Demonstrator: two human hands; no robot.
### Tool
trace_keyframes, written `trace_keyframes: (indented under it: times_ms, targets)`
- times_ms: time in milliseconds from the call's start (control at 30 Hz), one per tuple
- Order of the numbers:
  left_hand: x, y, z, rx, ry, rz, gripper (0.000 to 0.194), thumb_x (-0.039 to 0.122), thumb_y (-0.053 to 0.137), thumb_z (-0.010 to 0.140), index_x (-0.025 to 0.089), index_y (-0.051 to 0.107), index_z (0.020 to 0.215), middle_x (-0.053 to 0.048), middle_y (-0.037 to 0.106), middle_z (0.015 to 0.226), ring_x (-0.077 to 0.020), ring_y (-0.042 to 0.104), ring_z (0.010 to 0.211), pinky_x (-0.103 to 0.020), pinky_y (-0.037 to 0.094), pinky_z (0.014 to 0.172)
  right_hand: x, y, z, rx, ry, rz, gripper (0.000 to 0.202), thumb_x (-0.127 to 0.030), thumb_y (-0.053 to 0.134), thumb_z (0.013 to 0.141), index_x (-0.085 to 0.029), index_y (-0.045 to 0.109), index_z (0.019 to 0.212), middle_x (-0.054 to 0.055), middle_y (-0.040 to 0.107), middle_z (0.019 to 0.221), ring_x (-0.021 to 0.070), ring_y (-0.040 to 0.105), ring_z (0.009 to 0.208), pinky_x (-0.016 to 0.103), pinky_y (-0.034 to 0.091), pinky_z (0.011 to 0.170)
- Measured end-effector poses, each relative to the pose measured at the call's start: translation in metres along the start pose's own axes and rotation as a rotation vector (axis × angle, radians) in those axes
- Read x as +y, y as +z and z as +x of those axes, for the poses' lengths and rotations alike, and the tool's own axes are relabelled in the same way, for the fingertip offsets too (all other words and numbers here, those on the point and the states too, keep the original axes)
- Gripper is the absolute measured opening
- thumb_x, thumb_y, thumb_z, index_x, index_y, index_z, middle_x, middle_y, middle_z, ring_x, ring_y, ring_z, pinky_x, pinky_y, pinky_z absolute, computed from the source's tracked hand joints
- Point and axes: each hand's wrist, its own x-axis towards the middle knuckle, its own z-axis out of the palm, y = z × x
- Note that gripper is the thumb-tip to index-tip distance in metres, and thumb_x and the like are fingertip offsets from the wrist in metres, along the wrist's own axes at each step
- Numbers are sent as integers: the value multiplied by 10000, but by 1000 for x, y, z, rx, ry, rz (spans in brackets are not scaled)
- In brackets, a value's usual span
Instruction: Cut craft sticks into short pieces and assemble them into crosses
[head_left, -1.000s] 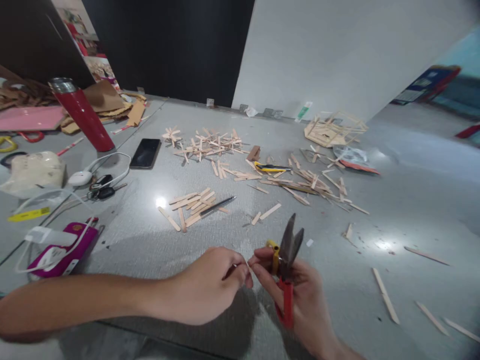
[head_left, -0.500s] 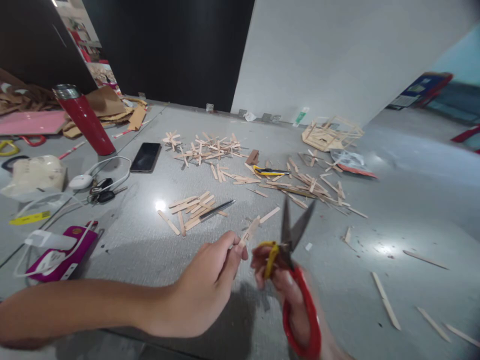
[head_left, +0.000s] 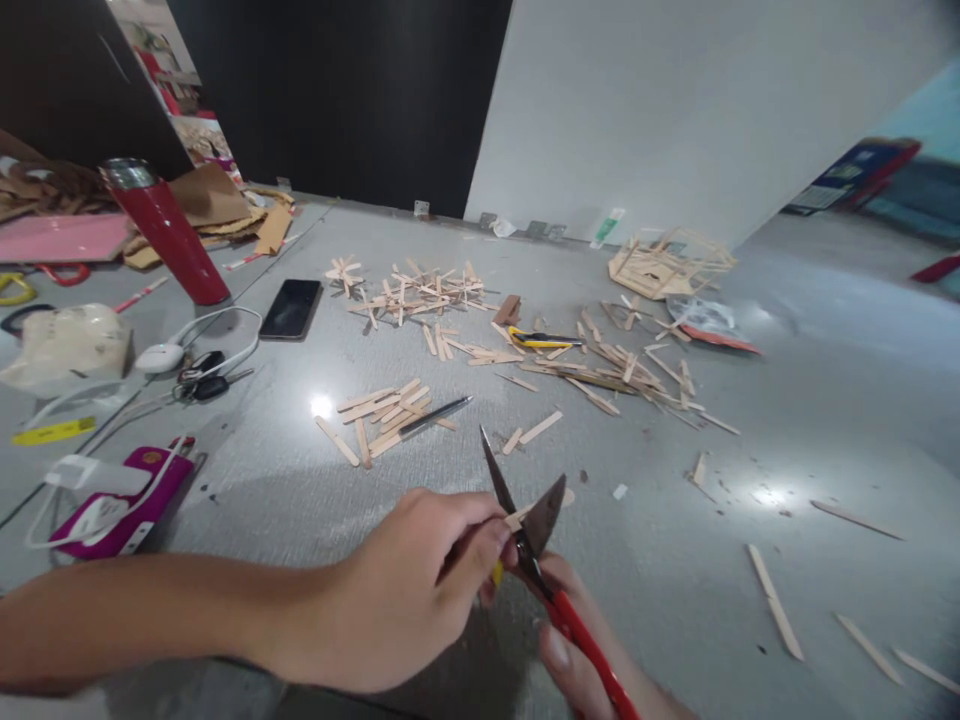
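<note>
My left hand (head_left: 427, 580) is closed, pinching a wooden craft stick (head_left: 517, 519) between thumb and forefinger. My right hand (head_left: 581, 640) grips a pair of scissors (head_left: 541, 525) with a red handle and a yellow one, mostly hidden. The blades are spread, with the stick lying between them near the pivot. Just beyond the blade tips lie a short cut piece (head_left: 512, 441) and a longer stick (head_left: 541, 427). A black pen (head_left: 439, 414) rests across a small group of sticks (head_left: 386, 408) ahead of my left hand.
A yellow utility knife (head_left: 544, 340) lies among scattered sticks. Further back stands a stick frame (head_left: 664, 268) beside a plastic packet (head_left: 712, 325). To the left are a phone (head_left: 292, 309), a red bottle (head_left: 169, 235), keys (head_left: 206, 380) and a purple power bank (head_left: 135, 500). Loose sticks (head_left: 775, 602) lie at right.
The scissors have moved left and turned, so their blades now stand around the stick. My left hand has shifted slightly right and down, and the stick now points more to the right.
</note>
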Motion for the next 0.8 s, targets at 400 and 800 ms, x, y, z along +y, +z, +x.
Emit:
trace_keyframes:
  times_ms: [400,800]
  targets:
    - [6,-4,0,1,-3,67,381,307,380,1081,179,644,838,-18,696,764,-151,623,698,-274,421,678,-2,0,1,-66,-9,-8,559,-601,594,1004,-268,592,1454,159,647,1423,360,611,1337,494,510,1121]
    - [2,7,-6,9,16,56,337,284,399,1080,189,623,847,27,571,678,-119,464,601,-270,352,623,8,8,-10,142,210,-116,400,-539,613,1009,-225,722,1231,119,720,1082,295,688,985,427,621,848]
